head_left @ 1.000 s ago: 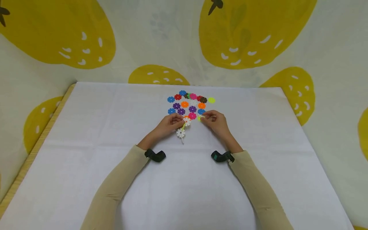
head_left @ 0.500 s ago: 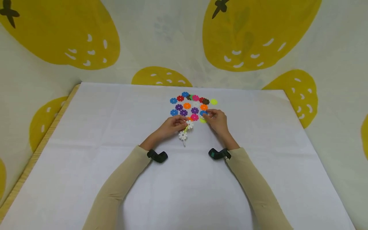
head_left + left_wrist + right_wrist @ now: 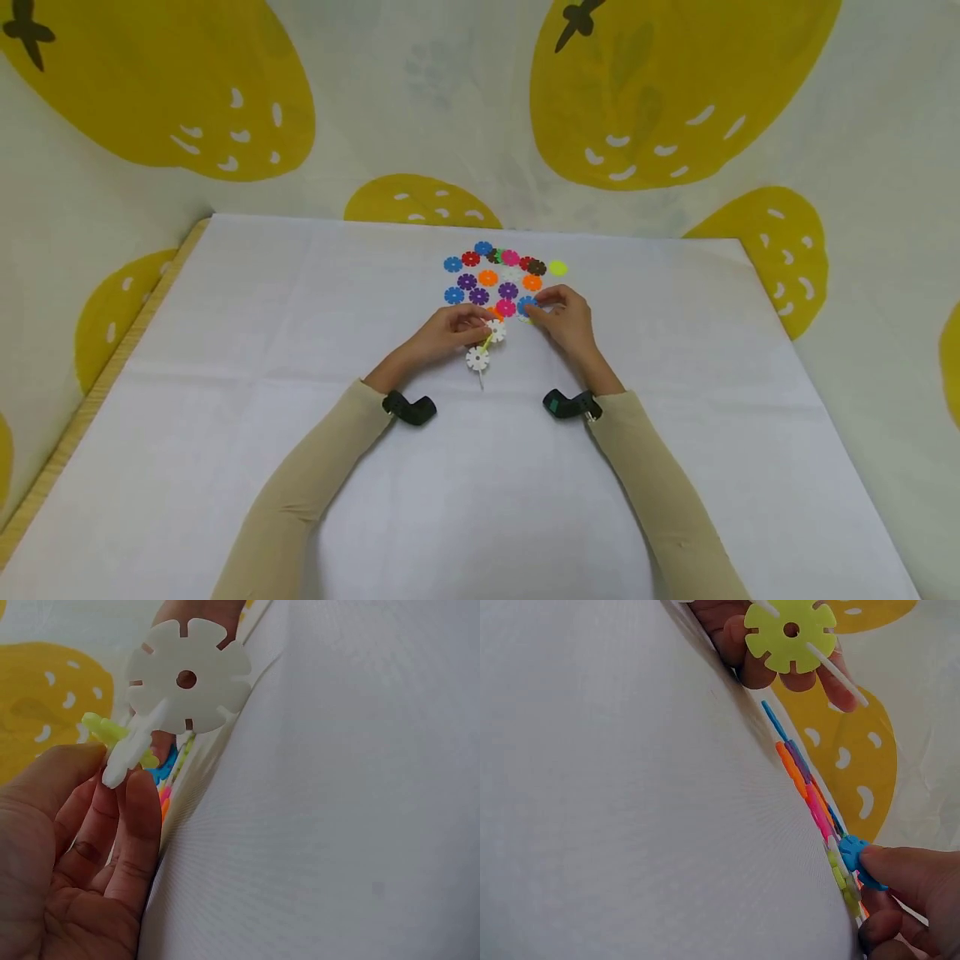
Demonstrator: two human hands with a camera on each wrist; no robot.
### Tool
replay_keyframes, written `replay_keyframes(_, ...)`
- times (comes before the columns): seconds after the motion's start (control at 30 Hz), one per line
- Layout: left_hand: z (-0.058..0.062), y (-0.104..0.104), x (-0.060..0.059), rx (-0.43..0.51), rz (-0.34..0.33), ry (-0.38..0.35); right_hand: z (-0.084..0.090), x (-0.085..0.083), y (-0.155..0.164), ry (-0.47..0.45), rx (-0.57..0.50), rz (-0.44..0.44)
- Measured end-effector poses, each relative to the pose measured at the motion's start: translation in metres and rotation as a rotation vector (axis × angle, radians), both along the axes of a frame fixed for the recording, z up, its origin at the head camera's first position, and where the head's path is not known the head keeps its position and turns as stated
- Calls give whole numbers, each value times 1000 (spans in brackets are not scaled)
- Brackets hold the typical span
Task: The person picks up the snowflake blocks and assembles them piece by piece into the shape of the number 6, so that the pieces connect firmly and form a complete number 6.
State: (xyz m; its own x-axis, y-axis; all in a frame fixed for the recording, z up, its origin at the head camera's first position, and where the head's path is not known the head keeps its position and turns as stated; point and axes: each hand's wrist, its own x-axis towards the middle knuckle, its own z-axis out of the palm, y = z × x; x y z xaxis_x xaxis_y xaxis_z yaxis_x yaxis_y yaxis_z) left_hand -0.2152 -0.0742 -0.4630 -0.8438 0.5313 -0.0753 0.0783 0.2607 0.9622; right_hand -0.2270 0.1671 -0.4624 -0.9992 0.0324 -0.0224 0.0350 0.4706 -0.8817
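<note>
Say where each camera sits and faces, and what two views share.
Head: on the head, forward and down at the table; left hand, right hand, sleeves show.
Left wrist: on that wrist, towards the joined discs; both hands show.
Right wrist: on that wrist, towards the blue disc; both hands show.
Wrist views share the joined discs.

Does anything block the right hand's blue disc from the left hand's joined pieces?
Nothing raised is visible between the blue disc and the joined white-and-yellow pieces; in the head view, a pink disc lies between, though flat on the cloth.
</note>
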Motion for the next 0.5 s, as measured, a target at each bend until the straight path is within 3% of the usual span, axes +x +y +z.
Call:
replay_keyframes(0.27, -1, 0, 1, 11, 25, -18, -1, 0, 3, 20, -239, -11)
replay_keyframes(0.5, -4, 2, -2, 48, 45, -47, -1, -2, 7, 12, -317, 8)
